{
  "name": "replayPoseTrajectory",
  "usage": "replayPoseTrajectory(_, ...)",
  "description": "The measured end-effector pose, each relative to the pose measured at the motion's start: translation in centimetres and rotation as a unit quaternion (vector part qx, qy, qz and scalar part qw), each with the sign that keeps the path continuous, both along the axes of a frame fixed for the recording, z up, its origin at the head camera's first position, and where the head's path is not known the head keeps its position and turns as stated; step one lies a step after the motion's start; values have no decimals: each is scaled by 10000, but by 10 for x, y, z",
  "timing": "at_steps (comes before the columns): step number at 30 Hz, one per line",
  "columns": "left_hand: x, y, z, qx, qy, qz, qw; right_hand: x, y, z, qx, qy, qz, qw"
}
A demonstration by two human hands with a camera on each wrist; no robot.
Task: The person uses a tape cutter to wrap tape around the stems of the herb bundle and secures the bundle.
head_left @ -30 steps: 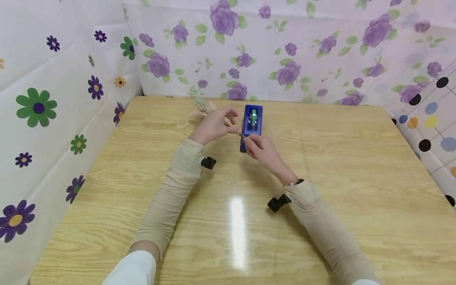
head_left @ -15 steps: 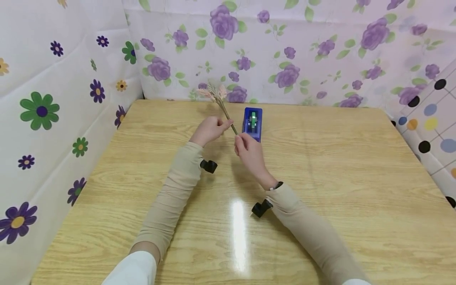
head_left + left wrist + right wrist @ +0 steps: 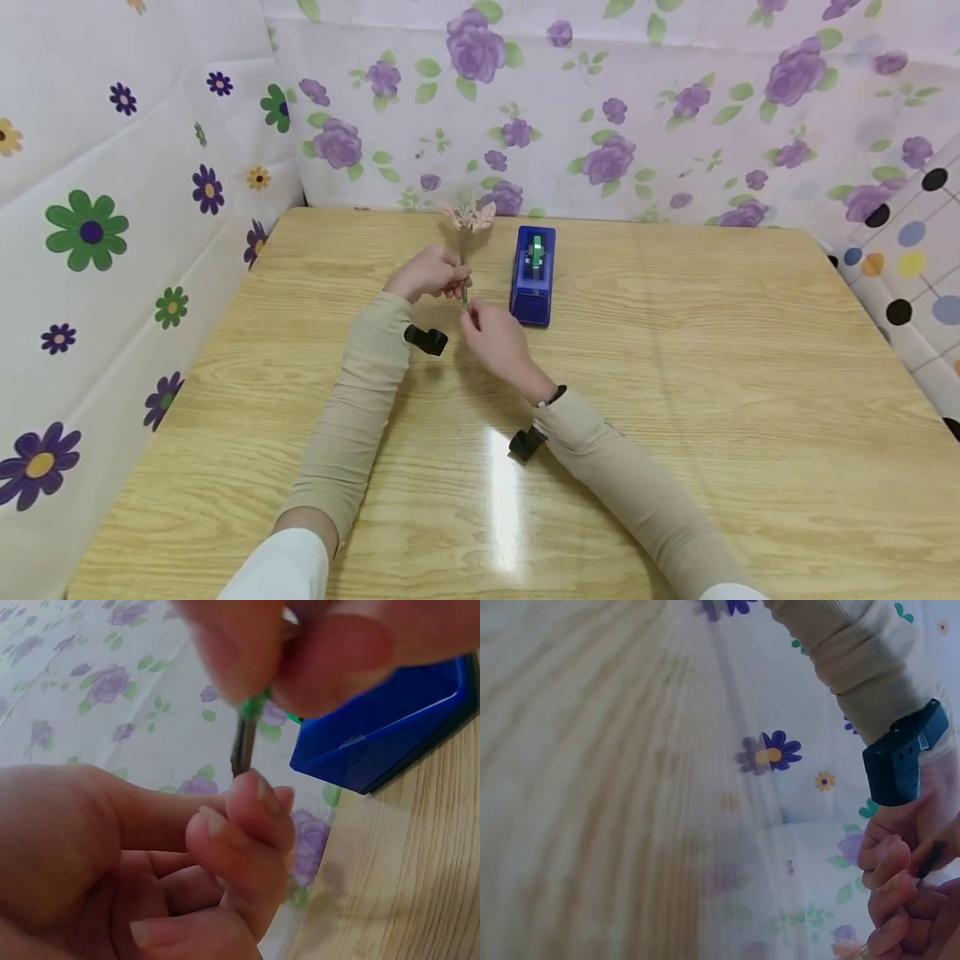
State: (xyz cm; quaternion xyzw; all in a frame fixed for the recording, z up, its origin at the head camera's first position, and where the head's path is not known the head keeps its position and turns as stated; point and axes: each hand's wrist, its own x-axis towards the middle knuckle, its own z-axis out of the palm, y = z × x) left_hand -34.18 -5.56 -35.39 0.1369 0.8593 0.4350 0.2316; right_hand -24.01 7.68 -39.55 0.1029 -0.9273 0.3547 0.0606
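A small bunch of pale pink artificial flowers [image 3: 468, 218] is held nearly upright over the table, heads toward the back wall. My left hand [image 3: 429, 275] pinches its stems between thumb and fingers. Just below, my right hand [image 3: 498, 342] pinches the lower stem end. In the left wrist view, the dark stem [image 3: 244, 746] runs between both sets of fingertips, with a bit of green at the right fingertips. The right wrist view shows my left hand [image 3: 900, 915] with its fingers curled at the stem. Right of the hands stands a blue tape dispenser [image 3: 533, 279] with a green roll.
The wood-grain table [image 3: 720, 375] reaches back to a wall cloth [image 3: 675, 108] with purple roses. A flower-printed cloth [image 3: 150, 250] hangs along the left side, a dotted one [image 3: 911, 267] on the right. Black wrist cameras [image 3: 426, 339] stick out from both forearms.
The flower bunch has turned from leaning left to nearly upright. My right hand has moved left, away from the dispenser. My left hand's fingers have closed round the stems.
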Motion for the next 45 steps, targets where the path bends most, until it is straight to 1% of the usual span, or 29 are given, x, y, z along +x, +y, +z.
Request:
replayPoseTrajectory(4,-2,-4,0,27,-76,-179,9998,2,-2,1,82,-192,207,9996)
replayPoseTrajectory(8,-4,-11,1,-98,-73,-353,9993,5,-5,2,79,-304,462,9984)
replayPoseTrajectory(14,-2,-17,3,-364,-325,-502,9975,8,-6,3,289,-562,869,9942)
replayPoseTrajectory(17,-1,-19,3,-536,-434,-567,9960,8,-5,3,469,-698,1062,9908)
replayPoseTrajectory(20,-3,-21,1,-673,-583,-680,9937,7,-5,1,666,-880,1260,9859)
replayPoseTrajectory(24,-5,-21,-3,-930,-690,-812,9899,6,-6,-3,826,-1172,1478,9786)
replayPoseTrajectory(28,-7,-21,-6,-1159,-709,-799,9875,5,-7,-6,840,-1400,1639,9729)
replayPoseTrajectory(32,-9,-22,-8,-1278,-609,-792,9867,5,-7,-6,917,-1568,1855,9657)
replayPoseTrajectory(35,-9,-25,-11,-1415,-553,-846,9848,5,-7,-7,1000,-1714,2098,9574)
replayPoseTrajectory(39,-9,-29,-17,-1570,-681,-881,9813,6,-8,-9,1093,-1795,2531,9443)
replayPoseTrajectory(41,-8,-31,-18,-1591,-763,-830,9808,7,-8,-9,1103,-1787,2684,9401)
replayPoseTrajectory(42,-8,-32,-19,-1610,-750,-803,9808,7,-8,-10,1132,-1784,2721,9388)
replayPoseTrajectory(45,-5,-35,-15,-1631,-728,-601,9821,7,-5,-9,1114,-1799,2745,9380)
